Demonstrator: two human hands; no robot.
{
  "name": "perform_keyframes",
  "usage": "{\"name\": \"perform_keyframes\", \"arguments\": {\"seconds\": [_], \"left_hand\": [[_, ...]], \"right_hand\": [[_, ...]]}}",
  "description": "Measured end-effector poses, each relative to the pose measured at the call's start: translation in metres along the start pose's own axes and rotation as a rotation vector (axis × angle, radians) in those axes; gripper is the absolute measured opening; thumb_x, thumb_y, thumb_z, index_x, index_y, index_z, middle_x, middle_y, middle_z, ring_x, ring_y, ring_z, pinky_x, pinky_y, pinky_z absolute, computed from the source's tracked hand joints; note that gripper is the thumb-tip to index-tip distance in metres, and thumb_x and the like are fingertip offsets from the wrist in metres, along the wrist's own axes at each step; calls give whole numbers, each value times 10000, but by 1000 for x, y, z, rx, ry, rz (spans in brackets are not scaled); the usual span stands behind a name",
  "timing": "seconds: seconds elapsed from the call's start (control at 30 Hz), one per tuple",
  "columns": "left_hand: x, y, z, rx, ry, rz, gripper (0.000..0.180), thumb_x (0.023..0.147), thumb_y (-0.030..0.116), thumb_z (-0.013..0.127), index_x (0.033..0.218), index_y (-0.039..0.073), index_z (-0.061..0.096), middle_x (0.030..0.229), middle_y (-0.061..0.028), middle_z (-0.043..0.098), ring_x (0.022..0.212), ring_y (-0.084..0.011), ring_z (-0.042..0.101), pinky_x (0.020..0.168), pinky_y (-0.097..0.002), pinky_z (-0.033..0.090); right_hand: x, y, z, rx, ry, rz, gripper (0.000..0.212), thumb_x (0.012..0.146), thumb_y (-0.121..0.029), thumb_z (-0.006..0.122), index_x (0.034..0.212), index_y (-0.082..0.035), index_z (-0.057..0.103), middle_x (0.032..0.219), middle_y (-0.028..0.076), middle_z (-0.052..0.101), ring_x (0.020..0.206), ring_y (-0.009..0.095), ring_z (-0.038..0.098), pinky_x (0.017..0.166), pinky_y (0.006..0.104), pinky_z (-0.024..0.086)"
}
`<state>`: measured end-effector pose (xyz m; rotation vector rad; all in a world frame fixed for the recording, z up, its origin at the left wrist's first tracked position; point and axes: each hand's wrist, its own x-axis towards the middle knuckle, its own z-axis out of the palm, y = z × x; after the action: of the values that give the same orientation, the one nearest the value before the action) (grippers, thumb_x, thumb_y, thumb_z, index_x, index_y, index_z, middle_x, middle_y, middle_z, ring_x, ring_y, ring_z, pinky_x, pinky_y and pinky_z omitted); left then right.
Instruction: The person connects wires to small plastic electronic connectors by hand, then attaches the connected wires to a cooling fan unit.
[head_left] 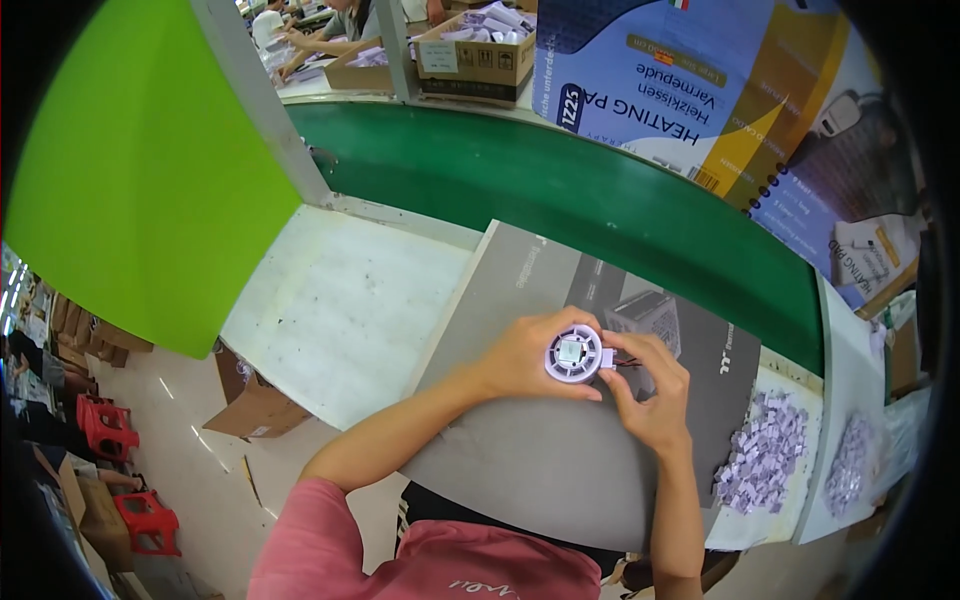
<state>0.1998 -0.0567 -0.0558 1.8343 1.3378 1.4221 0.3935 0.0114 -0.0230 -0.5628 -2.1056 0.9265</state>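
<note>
A round lilac plastic housing [574, 353] with spokes around its rim and a square pale chip in its middle faces up before me. My left hand [522, 352] wraps its left side, fingers along the far edge and thumb along the near one. At the housing's right edge sits a small lilac block [607, 358]. Between thumb and fingertips, my right hand [652, 385] pinches this block. Thin dark and red wires [628, 363] run from it under the right hand. Both hands are above a grey printed cardboard box [540, 445] lying on the white table.
Many small lilac pieces [765, 452] lie heaped at the right, with a clear bag of similar ones [850, 465] beyond. A green belt [480, 165] crosses behind the table. A lime-green panel [150, 180] stands left. Cartons [475, 65] and a large printed package [680, 90] are at the back.
</note>
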Motion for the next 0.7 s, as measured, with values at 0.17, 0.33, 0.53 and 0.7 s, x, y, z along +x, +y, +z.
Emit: {"name": "perform_keyframes", "arguments": {"seconds": [0.17, 0.33, 0.53, 0.7], "left_hand": [[1, -4, 0, 18, -3, 10, 652, 627, 300, 943, 1132, 66, 603, 1025, -104, 693, 938, -292, 699, 816, -367, 550], [1, -8, 1, 5, -9, 12, 646, 628, 287, 941, 1128, 60, 601, 1012, -110, 693, 920, -289, 699, 806, -363, 552], [2, -10, 0, 26, -10, 22, 644, 623, 283, 943, 1121, 58, 602, 996, -113, 694, 898, -287, 702, 792, -364, 554], [2, -13, 0, 49, -58, -50, 628, 632, 290, 933, 1123, 58, 617, 1035, -115, 683, 933, -314, 682, 819, -384, 546]], "right_hand": [[0, 7, 3, -96, 10, -114, 390, 713, 35, 771, 1094, -7, 698, 1018, 140, 702, 931, 315, 651, 813, 376, 537], [2, 8, 2, -80, 8, -95, 412, 701, 27, 776, 1103, -17, 697, 1025, 129, 706, 952, 322, 633, 847, 391, 520], [1, 13, 4, -86, 8, -119, 423, 698, 31, 775, 1110, -25, 696, 1017, 120, 706, 966, 323, 621, 849, 386, 518], [-1, 22, 7, -101, -35, -94, 457, 708, 16, 774, 1154, -22, 679, 1094, 139, 687, 1056, 352, 608, 904, 420, 509]]}}
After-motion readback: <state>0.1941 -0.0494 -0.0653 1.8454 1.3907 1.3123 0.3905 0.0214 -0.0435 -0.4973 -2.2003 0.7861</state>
